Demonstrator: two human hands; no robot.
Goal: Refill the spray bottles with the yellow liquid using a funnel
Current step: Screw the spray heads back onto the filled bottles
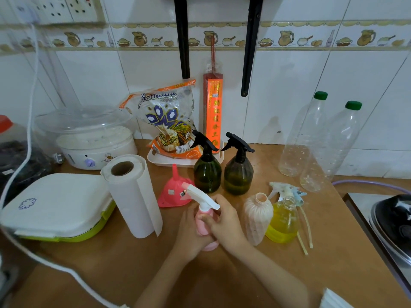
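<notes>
A pink spray bottle (203, 221) with a white trigger head (201, 195) stands on the wooden table. My left hand (189, 234) wraps its body from the left, and my right hand (223, 218) grips its neck just below the head. A pink funnel (172, 192) lies mouth-down behind it. To the right stand an open ribbed pale-pink bottle (258, 216) and an open clear bottle (283, 221) holding yellow liquid. Two loose spray heads with tubes (287, 192) lie behind them. Two dark green spray bottles (207, 172) (238, 172) with black triggers stand further back.
A paper towel roll (133, 196) stands left of my hands, beside a white and green box (57, 205). Two empty clear bottles with green caps (304, 138) lean at the right wall. A rice bag in a white tray (165, 162) sits behind. A sink edge (367, 218) lies right.
</notes>
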